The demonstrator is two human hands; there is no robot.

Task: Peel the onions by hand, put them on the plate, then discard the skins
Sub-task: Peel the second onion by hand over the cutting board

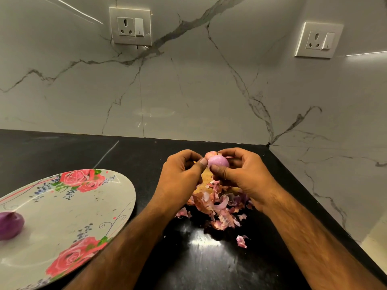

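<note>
- Part of the plate (83, 206) is cut off by the left and lower edges; so is the peeled onion (10, 226) lying on it.
- A yellowish patch (206, 176) under the hands is mostly hidden and cannot be identified.
- The half-peeled onion (217, 161) is held above the desk (209, 258), pinched between the left hand (182, 174) and the right hand (240, 174), whose fingers are curled, with the thumbs pressed on it.
- The skins (217, 206) are heaped on the desk below.

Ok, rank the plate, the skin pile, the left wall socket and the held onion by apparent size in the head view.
1. plate
2. skin pile
3. left wall socket, though it is farther away
4. held onion, partly covered
</note>
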